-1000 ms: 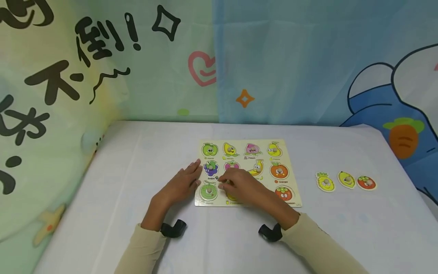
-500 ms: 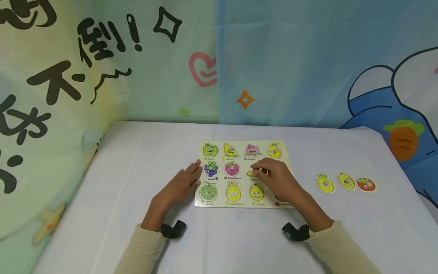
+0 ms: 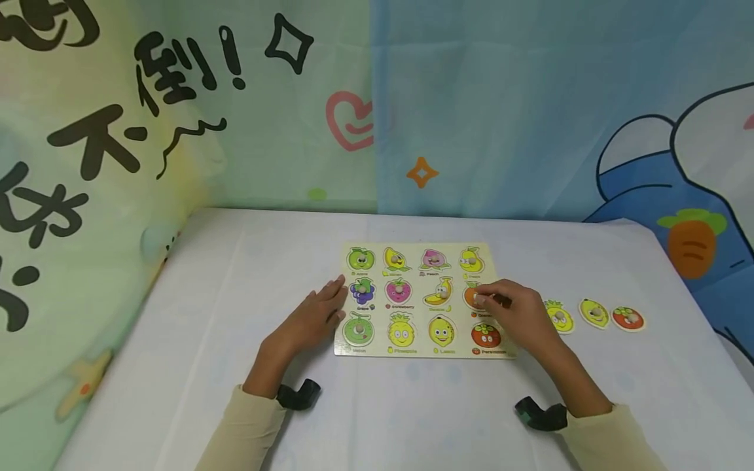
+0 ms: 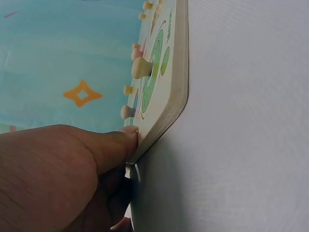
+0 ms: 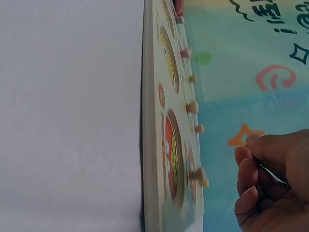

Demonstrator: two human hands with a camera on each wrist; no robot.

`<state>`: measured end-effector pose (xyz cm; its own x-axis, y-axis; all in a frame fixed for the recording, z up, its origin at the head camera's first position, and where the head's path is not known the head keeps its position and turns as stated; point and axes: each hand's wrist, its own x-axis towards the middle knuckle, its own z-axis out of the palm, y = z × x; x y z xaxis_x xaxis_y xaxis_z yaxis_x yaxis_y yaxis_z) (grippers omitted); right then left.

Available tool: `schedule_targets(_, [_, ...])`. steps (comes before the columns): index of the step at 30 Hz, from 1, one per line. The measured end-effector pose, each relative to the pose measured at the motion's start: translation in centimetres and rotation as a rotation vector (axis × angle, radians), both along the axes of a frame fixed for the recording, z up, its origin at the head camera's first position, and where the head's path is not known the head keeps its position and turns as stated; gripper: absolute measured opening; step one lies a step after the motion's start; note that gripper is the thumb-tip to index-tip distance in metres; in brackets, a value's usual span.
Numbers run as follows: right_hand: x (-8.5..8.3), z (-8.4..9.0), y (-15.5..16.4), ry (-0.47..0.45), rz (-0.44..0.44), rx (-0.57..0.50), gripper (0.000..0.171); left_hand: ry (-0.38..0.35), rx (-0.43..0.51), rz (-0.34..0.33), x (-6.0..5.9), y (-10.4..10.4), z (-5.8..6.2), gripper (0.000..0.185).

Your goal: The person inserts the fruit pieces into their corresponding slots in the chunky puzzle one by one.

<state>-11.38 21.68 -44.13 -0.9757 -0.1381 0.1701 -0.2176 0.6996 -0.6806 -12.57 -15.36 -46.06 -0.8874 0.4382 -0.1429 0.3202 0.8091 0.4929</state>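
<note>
A wooden fruit puzzle board (image 3: 418, 314) lies on the white table. My left hand (image 3: 312, 317) rests at its left edge, fingers extended; in the left wrist view the thumb (image 4: 113, 145) presses the board's corner side. My right hand (image 3: 521, 314) is over the board's right edge, near the orange piece (image 3: 471, 296). In the right wrist view its fingers are loosely bent, thumb and forefinger close together, with nothing between them. To the right lie three loose knobbed pieces: a pineapple (image 3: 558, 317), a lemon (image 3: 593, 314) and a red persimmon (image 3: 628, 318).
Knobbed fruit pieces such as the melon (image 3: 358, 331) and banana (image 3: 438, 292) sit in the board. The pineapple, lemon and persimmon slots (image 3: 485, 335) in the front row are bare recesses with printed pictures. A printed cloth backdrop (image 3: 471, 118) stands behind the table.
My right hand has moved rightward across the board, from beside the strawberry, past the banana, to the orange at the right edge. My left hand has stayed in place.
</note>
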Motion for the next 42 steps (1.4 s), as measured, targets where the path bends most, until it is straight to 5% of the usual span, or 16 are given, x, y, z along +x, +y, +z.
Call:
schedule_targets(11, [1.5,-0.4,4.4,0.069,-0.132,0.036,0.021,-0.009,-0.027,0.011,0.1,-0.1,0.1,0.056])
schedule_targets(24, [2.7,-1.2,9.3,-0.071,-0.31,0.159,0.03,-0.01,-0.029,0.02,0.0,0.0,-0.5,0.056])
schedule_targets(42, [1.9,-2.1,9.7,-0.121,-0.31,0.26,0.025,-0.004,-0.027,0.002,0.0,0.1,0.2,0.055])
